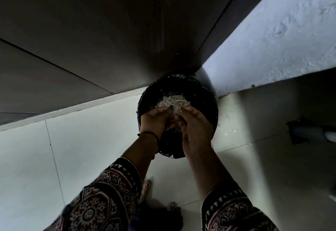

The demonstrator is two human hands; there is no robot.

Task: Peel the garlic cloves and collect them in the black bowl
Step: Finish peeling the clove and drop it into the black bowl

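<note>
Pale glossy floor tiles meet a dark smooth panel and a rough whitewashed wall. In that corner stands a round bin, its crinkled black plastic liner opening upward; my wrists hide its near rim. Over its mouth my left hand and right hand cup together, fingers curled around a heap of papery garlic skins (pale slivers lying every which way, no single direction). What lies under my fingers I cannot make out.
</note>
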